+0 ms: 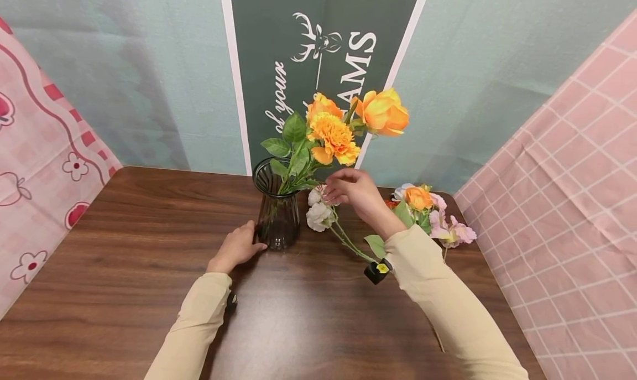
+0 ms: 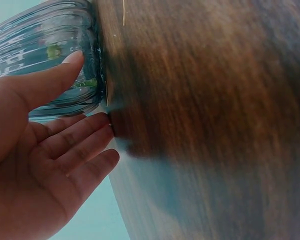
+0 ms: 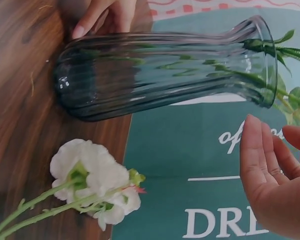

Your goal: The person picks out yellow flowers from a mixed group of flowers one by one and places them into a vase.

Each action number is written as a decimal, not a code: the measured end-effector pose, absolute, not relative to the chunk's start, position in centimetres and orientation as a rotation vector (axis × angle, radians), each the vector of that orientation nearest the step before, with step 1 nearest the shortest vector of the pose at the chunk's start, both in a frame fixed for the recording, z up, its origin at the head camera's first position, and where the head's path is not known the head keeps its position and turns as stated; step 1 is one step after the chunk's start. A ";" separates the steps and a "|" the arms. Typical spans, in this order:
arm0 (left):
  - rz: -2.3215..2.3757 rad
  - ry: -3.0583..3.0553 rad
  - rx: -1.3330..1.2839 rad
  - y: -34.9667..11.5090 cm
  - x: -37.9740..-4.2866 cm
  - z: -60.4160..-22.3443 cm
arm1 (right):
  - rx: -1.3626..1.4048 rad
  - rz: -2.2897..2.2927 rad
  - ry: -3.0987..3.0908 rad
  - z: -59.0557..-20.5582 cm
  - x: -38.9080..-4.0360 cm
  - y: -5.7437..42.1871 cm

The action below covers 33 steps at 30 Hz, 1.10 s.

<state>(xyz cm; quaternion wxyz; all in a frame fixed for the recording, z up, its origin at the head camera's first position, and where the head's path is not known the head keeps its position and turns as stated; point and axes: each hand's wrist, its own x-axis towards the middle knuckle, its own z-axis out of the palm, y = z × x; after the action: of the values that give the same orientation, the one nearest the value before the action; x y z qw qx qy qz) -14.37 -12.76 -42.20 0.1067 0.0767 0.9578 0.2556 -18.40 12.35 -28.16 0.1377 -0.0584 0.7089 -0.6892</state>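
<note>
A dark ribbed glass vase (image 1: 277,217) stands on the brown wooden table (image 1: 124,269) and holds orange flowers (image 1: 343,126) with green leaves. My left hand (image 1: 238,246) rests against the vase's base, thumb on the glass (image 2: 65,67) and fingers straight along the tabletop (image 2: 80,142). My right hand (image 1: 348,189) hovers just right of the vase, under the orange blooms, with relaxed fingers (image 3: 255,150) and nothing in it. A white flower stem (image 1: 319,215) lies on the table below that hand, also seen in the right wrist view (image 3: 92,172) beside the vase (image 3: 160,70).
More loose flowers, orange, pink and white (image 1: 430,211), lie in a pile at the table's back right. Printed backdrops hang close behind the table, green in the middle (image 1: 318,64) and pink at both sides.
</note>
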 end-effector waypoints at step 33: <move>0.749 2.815 0.216 -12.8 -14.3 -42.1 | 0.087 -1.920 2.189 -35.3 -16.7 20.6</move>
<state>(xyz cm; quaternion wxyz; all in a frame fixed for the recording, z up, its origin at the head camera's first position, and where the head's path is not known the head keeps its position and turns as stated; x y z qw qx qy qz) -14.31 -12.78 -42.14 0.1100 0.0734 0.9579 0.2549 -16.75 20.61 -35.30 0.1140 0.0296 0.7466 -0.6548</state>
